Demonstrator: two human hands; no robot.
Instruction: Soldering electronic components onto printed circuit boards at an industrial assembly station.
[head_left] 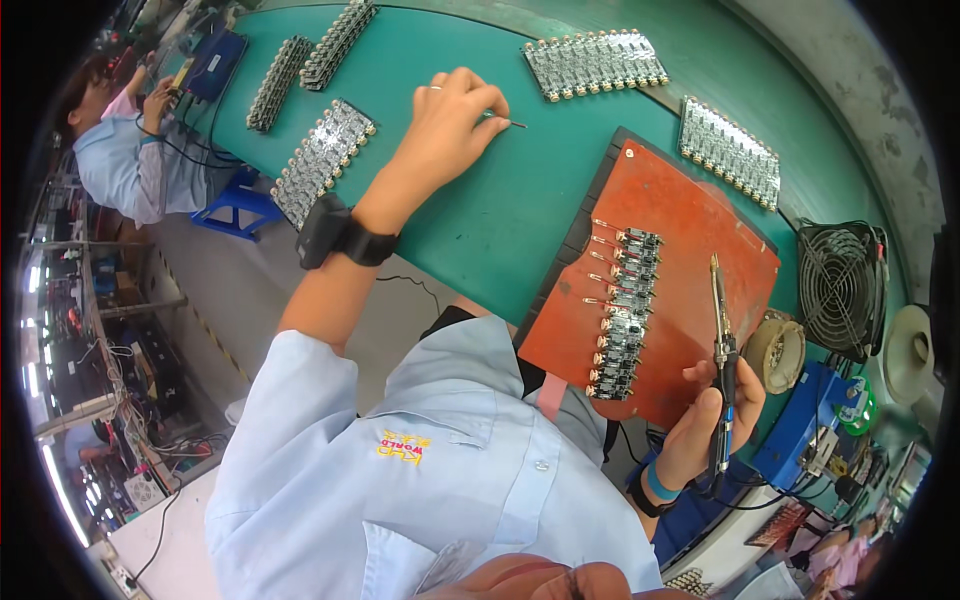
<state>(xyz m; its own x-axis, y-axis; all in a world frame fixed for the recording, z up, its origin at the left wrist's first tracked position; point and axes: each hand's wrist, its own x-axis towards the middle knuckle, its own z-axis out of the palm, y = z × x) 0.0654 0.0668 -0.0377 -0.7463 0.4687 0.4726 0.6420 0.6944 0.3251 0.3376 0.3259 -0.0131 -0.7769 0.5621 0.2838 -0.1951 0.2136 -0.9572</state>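
My left hand [455, 125] is raised over the green bench top, its thumb and fingers pinching a small thin part [517, 124] whose dark tip sticks out to the right. In my right hand [705, 415] is a soldering iron [722, 340], its tip pointing away from me over the red board. Left of the iron, a panel of joined small circuit boards [625, 310] lies on that board [690, 260]. Small parts with thin leads stick out from the left side of its far units; the nearer units show none. The iron's tip is apart from the panel.
More circuit panels [595, 65] lie along the far side, and others [325, 165] at the left. On the right stand a fan [840, 285], a round tin [775, 355], a blue soldering station [805, 420] and a green spool [858, 408]. A co-worker [140, 150] sits far left.
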